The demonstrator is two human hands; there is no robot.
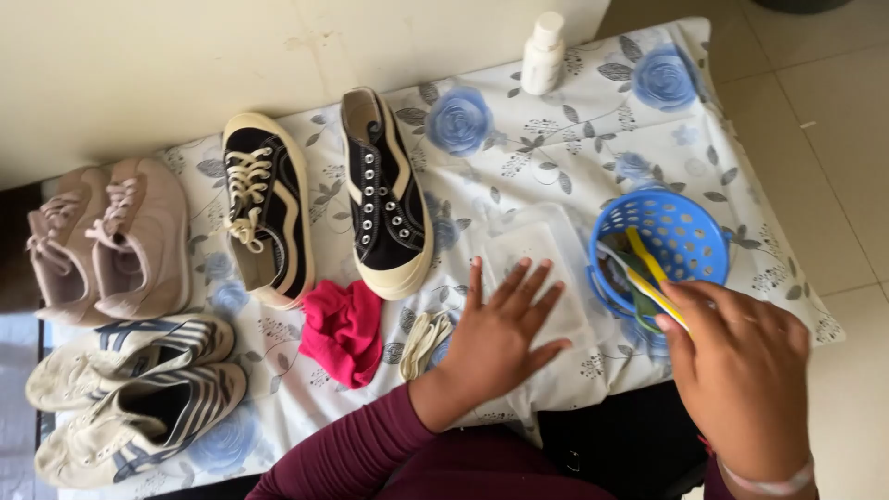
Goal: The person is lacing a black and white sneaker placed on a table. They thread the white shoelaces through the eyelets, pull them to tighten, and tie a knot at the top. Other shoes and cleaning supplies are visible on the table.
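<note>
My left hand lies flat with spread fingers on a folded white cloth on the floral-covered table. My right hand grips a yellow and white brush whose end reaches into a small blue perforated basket. A pair of black sneakers with cream soles stands further back: one with cream laces, one unlaced. Loose cream laces lie just left of my left hand.
A crumpled pink cloth lies beside the laces. Two pink sneakers and two white striped sneakers sit at the left. A white bottle stands at the table's far edge by the wall. Tiled floor is at the right.
</note>
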